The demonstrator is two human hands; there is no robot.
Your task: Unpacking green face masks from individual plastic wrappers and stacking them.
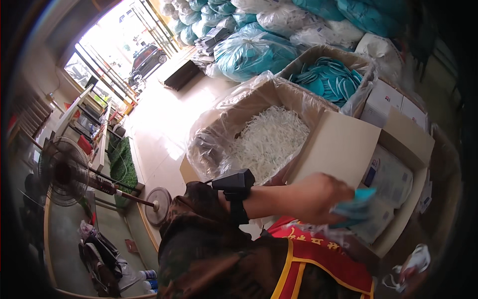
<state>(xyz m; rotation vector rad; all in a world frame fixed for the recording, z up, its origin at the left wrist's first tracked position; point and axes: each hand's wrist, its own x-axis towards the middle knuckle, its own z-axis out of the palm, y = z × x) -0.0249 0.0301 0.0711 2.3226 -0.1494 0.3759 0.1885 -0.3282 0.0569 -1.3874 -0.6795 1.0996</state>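
Observation:
My left hand (318,198), its arm in a camouflage sleeve with a black device strapped at the wrist, is closed on a small stack of teal flat pieces (356,208), blurred by motion. It hangs beside an open cardboard carton (422,144) holding clear-wrapped white packs (391,174). At the lower right, a white item with thin loops (419,256) lies in shadow. A dim reddish patch beneath it may be my right hand (409,278); its fingers cannot be made out.
Ahead stands a plastic-lined box (199,144) of white shredded strips (271,142). Behind it, another lined box (303,60) holds teal oval pieces (328,79). Bulging bags (254,52) pile up at the back. A fan (63,172) stands left. I wear a red apron (328,261) with yellow trim.

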